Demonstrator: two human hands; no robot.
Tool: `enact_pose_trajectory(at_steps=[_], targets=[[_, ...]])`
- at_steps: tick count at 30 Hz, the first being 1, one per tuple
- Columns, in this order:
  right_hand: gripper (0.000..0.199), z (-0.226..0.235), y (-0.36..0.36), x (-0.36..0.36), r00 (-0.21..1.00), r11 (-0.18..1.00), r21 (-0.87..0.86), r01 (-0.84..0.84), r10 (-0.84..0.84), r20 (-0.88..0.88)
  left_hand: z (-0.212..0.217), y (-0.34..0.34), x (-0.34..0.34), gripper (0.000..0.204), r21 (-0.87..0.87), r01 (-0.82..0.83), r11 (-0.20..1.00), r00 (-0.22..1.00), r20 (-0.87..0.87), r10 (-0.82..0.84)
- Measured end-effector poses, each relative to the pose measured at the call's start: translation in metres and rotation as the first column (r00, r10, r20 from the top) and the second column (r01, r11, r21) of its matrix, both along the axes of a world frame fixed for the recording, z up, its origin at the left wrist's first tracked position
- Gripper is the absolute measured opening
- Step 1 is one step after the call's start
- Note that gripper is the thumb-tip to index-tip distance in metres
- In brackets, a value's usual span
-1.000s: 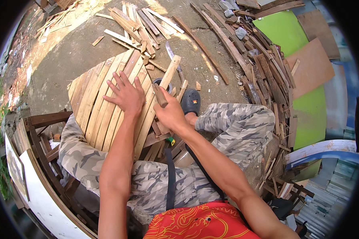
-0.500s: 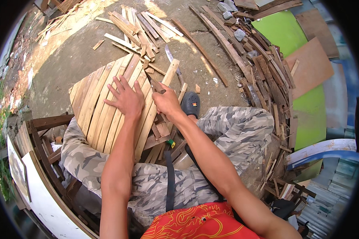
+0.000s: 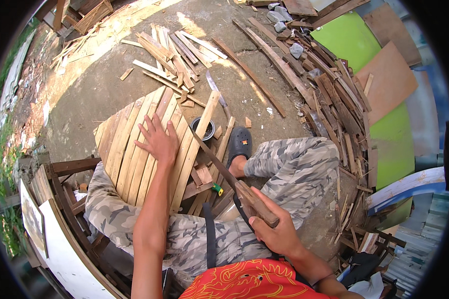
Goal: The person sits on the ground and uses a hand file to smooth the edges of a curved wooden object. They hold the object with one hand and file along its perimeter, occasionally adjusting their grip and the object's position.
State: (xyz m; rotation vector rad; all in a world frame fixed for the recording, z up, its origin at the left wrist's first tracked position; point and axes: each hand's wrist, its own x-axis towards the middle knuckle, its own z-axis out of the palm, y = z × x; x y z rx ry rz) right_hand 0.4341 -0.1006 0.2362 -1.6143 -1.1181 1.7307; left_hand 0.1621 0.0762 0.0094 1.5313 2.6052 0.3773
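While the left hand (image 3: 160,142) lies flat, fingers spread, on the wooden slats (image 3: 134,149), the right hand (image 3: 274,226) grips a knife (image 3: 234,182) by its handle.

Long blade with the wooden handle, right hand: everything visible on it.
The long dark blade with brown wooden handle is a machete-like knife. The right hand grips the handle above the camouflage trousers. The narrow, dull blade slants up and left, its tip against the pale wooden slat panel that the left hand presses flat.

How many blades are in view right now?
2: a machete held in the right hand, and another knife lying on the ground beyond the slats. More may hide under scraps.
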Motion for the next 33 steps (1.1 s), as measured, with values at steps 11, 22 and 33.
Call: enact_pose_trajectory(at_steps=[11, 22, 33], targets=[[0.066, 0.016, 0.017, 0.018, 0.990, 0.976, 0.181, -0.123, 0.107, 0.094, -0.003, -0.002, 0.002, 0.057, 0.042, 0.090, 0.995, 0.993, -0.079, -0.087], [0.067, -0.008, 0.024, -0.019, 0.995, 0.933, 0.349, -0.085, 0.059, 0.084, -0.012, 0.001, 0.003, 0.056, 0.075, 0.120, 0.990, 0.983, -0.145, -0.108], [0.061, -0.052, 0.156, 0.014, 0.986, 0.766, 0.642, -0.023, -0.089, 0.141, 0.032, 0.052, 0.002, 0.032, 0.134, 0.620, 0.773, 0.753, 0.172, -0.635]])
